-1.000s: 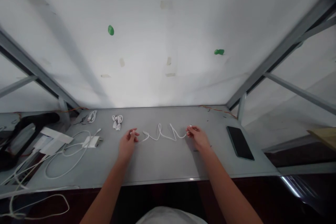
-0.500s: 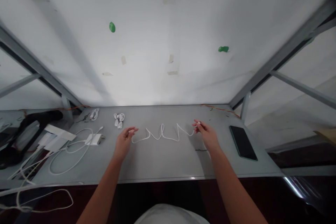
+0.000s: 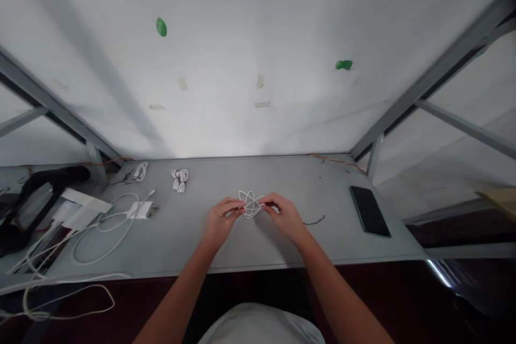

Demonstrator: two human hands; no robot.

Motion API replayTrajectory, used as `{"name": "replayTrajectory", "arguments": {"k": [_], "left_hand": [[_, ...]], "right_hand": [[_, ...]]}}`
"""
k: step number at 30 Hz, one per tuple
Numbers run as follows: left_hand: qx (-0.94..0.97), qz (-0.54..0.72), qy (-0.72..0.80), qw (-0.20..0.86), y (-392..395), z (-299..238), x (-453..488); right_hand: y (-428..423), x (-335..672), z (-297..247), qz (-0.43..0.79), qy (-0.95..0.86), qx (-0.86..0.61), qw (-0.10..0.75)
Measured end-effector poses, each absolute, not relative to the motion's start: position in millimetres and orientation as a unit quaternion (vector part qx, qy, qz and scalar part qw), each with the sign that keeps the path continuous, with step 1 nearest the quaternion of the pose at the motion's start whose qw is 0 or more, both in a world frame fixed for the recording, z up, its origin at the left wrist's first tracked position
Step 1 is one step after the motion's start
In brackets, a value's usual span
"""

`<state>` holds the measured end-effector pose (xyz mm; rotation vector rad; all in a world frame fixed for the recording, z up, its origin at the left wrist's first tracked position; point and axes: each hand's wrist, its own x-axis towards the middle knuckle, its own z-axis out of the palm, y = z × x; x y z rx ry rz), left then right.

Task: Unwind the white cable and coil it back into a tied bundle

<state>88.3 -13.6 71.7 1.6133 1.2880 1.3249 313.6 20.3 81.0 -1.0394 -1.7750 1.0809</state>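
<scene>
A white cable (image 3: 252,205) lies in loose, crossing loops between my two hands, just above or on the grey table. My left hand (image 3: 223,217) pinches one white end of it between thumb and fingers. At the other end, my right hand (image 3: 280,212) holds the second white end in a pinch. To the right of my right hand, a thin dark twist tie (image 3: 315,221) rests on the table.
On the left are two bundled white cables, one (image 3: 179,180) nearer and one (image 3: 141,171) farther, a white charger (image 3: 143,210) with its cord, and a white power strip (image 3: 84,208). A dark phone (image 3: 370,211) lies on the right of the table (image 3: 237,172). A white wall stands behind.
My hands have come together from wide apart, and the cable has gone from a stretched wavy line to gathered loops between them. The view has shifted slightly.
</scene>
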Motion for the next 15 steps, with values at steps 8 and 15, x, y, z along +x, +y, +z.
{"name": "replayTrajectory", "arguments": {"k": [8, 15], "left_hand": [[0.604, 0.496, 0.499, 0.374, -13.6, 76.9, 97.0], [0.391, 0.625, 0.553, 0.389, -7.1, 62.0, 55.6]], "right_hand": [[17.4, 304.5, 77.9, 0.448, -0.679, -0.428, 0.393], [37.7, 350.6, 72.3, 0.414, -0.563, -0.521, 0.491]]}}
